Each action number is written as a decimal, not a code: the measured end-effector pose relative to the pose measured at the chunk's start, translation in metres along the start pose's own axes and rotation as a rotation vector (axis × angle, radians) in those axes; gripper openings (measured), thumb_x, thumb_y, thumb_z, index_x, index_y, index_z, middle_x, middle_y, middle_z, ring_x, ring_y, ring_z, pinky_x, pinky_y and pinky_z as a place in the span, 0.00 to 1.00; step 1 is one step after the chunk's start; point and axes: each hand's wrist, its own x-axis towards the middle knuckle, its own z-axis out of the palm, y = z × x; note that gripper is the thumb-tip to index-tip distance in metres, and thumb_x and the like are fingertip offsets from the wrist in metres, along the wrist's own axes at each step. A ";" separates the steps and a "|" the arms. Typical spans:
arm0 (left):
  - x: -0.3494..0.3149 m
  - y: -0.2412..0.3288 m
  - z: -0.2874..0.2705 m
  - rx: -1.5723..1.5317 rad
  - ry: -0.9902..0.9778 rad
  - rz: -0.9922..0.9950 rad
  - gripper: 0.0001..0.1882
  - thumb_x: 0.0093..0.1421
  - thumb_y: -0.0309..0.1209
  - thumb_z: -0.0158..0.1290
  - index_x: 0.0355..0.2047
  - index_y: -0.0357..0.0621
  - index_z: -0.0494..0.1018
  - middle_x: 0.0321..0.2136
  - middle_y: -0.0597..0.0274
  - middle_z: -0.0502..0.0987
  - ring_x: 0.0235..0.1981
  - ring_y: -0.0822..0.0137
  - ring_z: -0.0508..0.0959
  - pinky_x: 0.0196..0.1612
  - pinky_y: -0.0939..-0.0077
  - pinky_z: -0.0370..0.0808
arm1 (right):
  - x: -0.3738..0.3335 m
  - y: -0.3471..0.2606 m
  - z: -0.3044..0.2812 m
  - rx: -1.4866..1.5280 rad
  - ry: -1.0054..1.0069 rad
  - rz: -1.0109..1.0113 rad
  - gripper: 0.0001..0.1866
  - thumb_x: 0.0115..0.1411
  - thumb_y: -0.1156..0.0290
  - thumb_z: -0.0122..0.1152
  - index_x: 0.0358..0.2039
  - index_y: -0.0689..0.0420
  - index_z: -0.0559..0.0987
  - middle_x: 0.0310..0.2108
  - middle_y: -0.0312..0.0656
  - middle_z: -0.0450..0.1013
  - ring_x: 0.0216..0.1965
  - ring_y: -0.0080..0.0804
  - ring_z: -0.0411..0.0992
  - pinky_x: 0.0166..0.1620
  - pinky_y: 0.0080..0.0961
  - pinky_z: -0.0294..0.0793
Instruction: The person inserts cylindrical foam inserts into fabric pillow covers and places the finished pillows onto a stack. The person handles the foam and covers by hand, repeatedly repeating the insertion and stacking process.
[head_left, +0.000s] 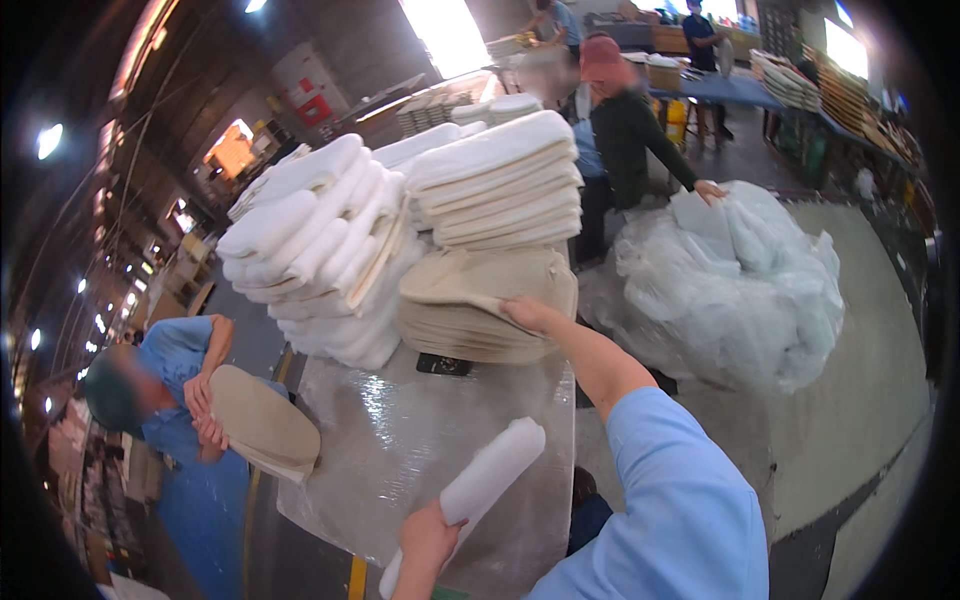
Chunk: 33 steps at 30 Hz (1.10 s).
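Observation:
My left hand [428, 535] is closed round a long white padded piece [497, 462] with a rounded end, held above the plastic-covered table near its front edge. My right hand [527, 314] reaches forward and grips the edge of the top beige pad [490, 275]. This pad lies on a stack of similar beige pads [470, 340], and its near edge looks slightly lifted. Behind the stack rises a tall pile of thick white pads [495, 180]. Another white pile [315, 230] leans beside it on the left.
A clear plastic sheet covers the table [400, 430]. At the left, a person [185, 370] holds a beige pad [265, 420]. Another person [630, 140] touches a big bundle of clear plastic [730, 290] at the right. A small black item [444, 365] lies before the beige stack.

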 end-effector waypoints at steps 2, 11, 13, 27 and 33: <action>-0.032 0.001 -0.017 0.118 -0.045 -0.095 0.26 0.54 0.41 0.68 0.53 0.49 0.77 0.40 0.48 0.85 0.44 0.43 0.83 0.46 0.51 0.79 | -0.004 -0.001 0.066 -0.144 0.011 -0.106 0.32 0.71 0.48 0.40 0.72 0.43 0.69 0.75 0.42 0.59 0.78 0.52 0.48 0.74 0.63 0.43; -0.072 -0.025 0.066 0.198 -0.089 -0.085 0.19 0.62 0.42 0.59 0.49 0.46 0.79 0.41 0.44 0.85 0.44 0.41 0.84 0.46 0.44 0.80 | 0.011 -0.009 0.097 -0.357 0.012 -0.143 0.31 0.73 0.48 0.37 0.73 0.39 0.67 0.77 0.36 0.57 0.78 0.52 0.46 0.75 0.65 0.39; -0.076 -0.027 0.067 0.183 -0.150 -0.149 0.21 0.62 0.42 0.59 0.51 0.45 0.79 0.42 0.44 0.85 0.45 0.41 0.84 0.46 0.45 0.80 | 0.018 -0.006 0.113 -0.267 0.002 -0.140 0.31 0.73 0.48 0.37 0.73 0.43 0.67 0.76 0.38 0.57 0.78 0.51 0.46 0.75 0.63 0.40; -0.115 -0.001 0.084 0.106 0.116 0.089 0.13 0.56 0.29 0.55 0.43 0.47 0.75 0.37 0.58 0.81 0.34 0.52 0.83 0.37 0.56 0.81 | -0.139 -0.074 0.164 -0.243 -0.044 -0.654 0.26 0.75 0.52 0.45 0.69 0.45 0.72 0.67 0.46 0.70 0.67 0.47 0.67 0.70 0.43 0.63; -0.130 -0.002 0.069 0.042 0.204 0.134 0.09 0.59 0.27 0.52 0.41 0.44 0.74 0.36 0.57 0.80 0.36 0.53 0.82 0.36 0.55 0.80 | -0.199 -0.037 0.220 -0.880 -0.628 -0.599 0.28 0.70 0.52 0.57 0.68 0.47 0.72 0.69 0.48 0.67 0.69 0.46 0.65 0.66 0.46 0.68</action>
